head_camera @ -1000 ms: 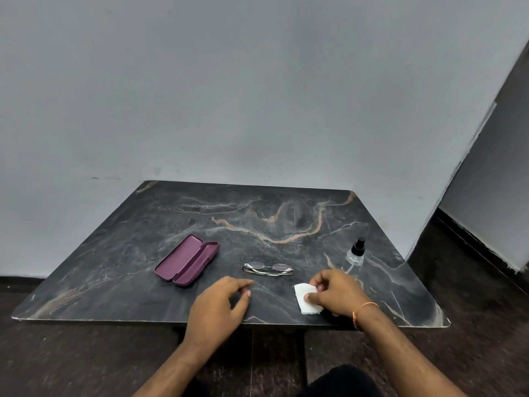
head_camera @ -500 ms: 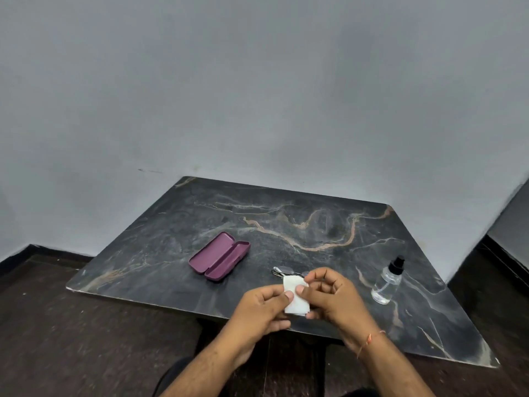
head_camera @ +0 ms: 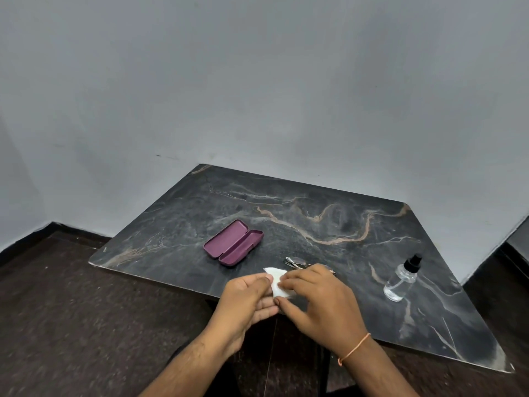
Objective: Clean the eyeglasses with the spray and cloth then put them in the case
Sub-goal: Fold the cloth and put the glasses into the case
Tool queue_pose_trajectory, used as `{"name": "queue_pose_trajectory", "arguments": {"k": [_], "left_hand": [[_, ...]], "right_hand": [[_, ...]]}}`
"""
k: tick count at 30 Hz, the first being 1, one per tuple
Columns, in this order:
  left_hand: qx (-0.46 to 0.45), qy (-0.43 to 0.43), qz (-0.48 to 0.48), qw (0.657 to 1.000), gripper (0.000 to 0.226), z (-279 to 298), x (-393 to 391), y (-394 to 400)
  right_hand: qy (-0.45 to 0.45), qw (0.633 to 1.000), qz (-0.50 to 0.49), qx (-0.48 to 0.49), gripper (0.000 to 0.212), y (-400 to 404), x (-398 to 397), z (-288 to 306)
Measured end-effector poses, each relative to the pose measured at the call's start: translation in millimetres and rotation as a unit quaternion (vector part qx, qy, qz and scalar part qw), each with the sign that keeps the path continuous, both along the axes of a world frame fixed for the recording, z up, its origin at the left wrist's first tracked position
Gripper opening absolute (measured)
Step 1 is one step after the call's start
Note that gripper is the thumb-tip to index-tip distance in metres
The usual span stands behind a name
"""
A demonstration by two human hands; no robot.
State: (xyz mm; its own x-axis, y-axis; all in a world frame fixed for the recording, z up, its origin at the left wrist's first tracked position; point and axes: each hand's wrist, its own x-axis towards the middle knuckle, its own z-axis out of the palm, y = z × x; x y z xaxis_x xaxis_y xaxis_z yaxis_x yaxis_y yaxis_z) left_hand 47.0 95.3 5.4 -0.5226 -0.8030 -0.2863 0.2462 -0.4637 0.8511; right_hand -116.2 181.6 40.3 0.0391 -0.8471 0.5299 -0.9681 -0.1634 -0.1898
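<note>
A small white cloth (head_camera: 277, 282) is pinched between my left hand (head_camera: 249, 299) and my right hand (head_camera: 317, 302) just above the table's front edge. The thin-framed eyeglasses (head_camera: 296, 262) lie folded on the table right behind my right hand, partly hidden by its fingers. An open purple case (head_camera: 233, 247) lies to the left of the glasses, its inside facing up. A clear spray bottle (head_camera: 402, 279) with a black nozzle stands upright to the right of my hands.
The dark marble table (head_camera: 329, 213) stands against a grey wall, with its front edge running just under my hands. Dark floor lies to the left of and below the table.
My right hand lifted the cloth off the table and brought it left; my left hand joined it, so both now hold the cloth. The view has shifted leftwards.
</note>
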Motion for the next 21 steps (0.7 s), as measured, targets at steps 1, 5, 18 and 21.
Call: {"name": "queue_pose_trajectory", "arguments": {"k": [1, 5, 18, 21], "left_hand": [[0.004, 0.005, 0.005, 1.000, 0.029, 0, 1, 1], [0.000, 0.010, -0.002, 1.000, 0.028, 7, 6, 5], [-0.018, -0.014, 0.050, 0.998, 0.024, 1, 20, 17], [-0.036, -0.036, 0.006, 0.999, 0.023, 4, 30, 14]], "right_hand": [[-0.003, 1.000, -0.002, -0.001, 0.020, 0, 1, 0], [-0.061, 0.998, -0.007, 0.005, 0.016, -3, 7, 3], [-0.505, 0.856, -0.023, 0.110, 0.013, -7, 24, 2], [-0.619, 0.771, -0.035, 0.145, 0.012, -9, 25, 3]]}}
